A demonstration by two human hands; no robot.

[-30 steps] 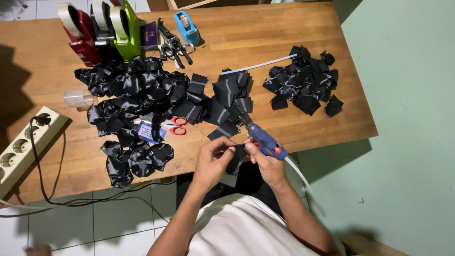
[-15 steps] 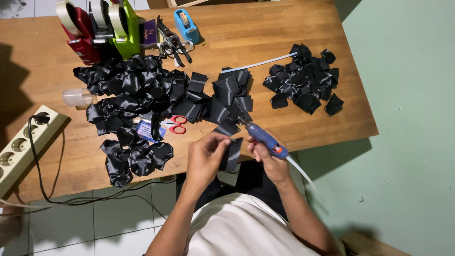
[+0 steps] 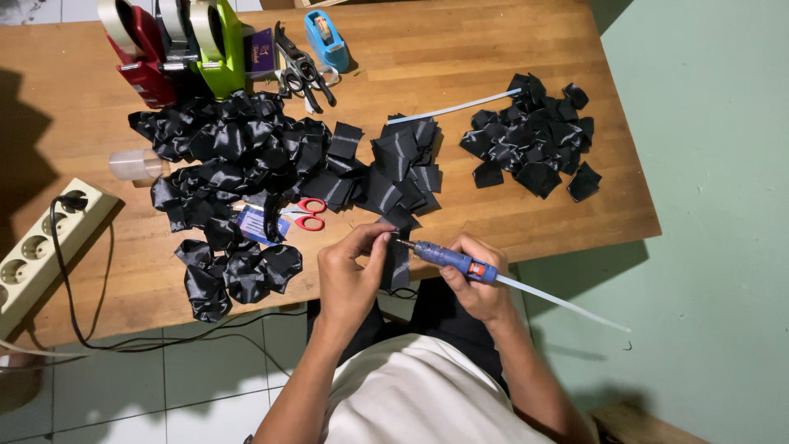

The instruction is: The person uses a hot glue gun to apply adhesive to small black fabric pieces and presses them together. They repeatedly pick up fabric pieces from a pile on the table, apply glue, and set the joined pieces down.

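Your left hand [image 3: 349, 275] sits just below the middle of the frame, thumb and fingers pinched on a flat strip of glossy black ribbon [image 3: 398, 261] that hangs off the near edge of the light wooden table [image 3: 493, 49]. Your right hand [image 3: 477, 284] is closed around a small blue glue gun [image 3: 448, 257], with a pale glue stick [image 3: 563, 302] trailing out of its back toward the lower right. The gun's metal tip points left and meets the top of the ribbon strip, right beside your left fingertips.

As for holders, a clear plastic cup [image 3: 136, 164] lies on its side at the left of the table; you cannot tell what is in it. At the upper left stand a red tape dispenser [image 3: 140, 49] and a green tape dispenser [image 3: 218, 41], each carrying a roll, with a small blue tape dispenser [image 3: 326, 37] further right.

Above your hands lie a big heap of folded black ribbon pieces [image 3: 230, 156], a stack of flat black ribbon squares [image 3: 403, 168] in the centre, and a separate pile of black pieces [image 3: 530, 136] at the upper right. Red-handled scissors [image 3: 308, 214] rest just above your left hand. A white power strip [image 3: 41, 242] sits at the left edge.
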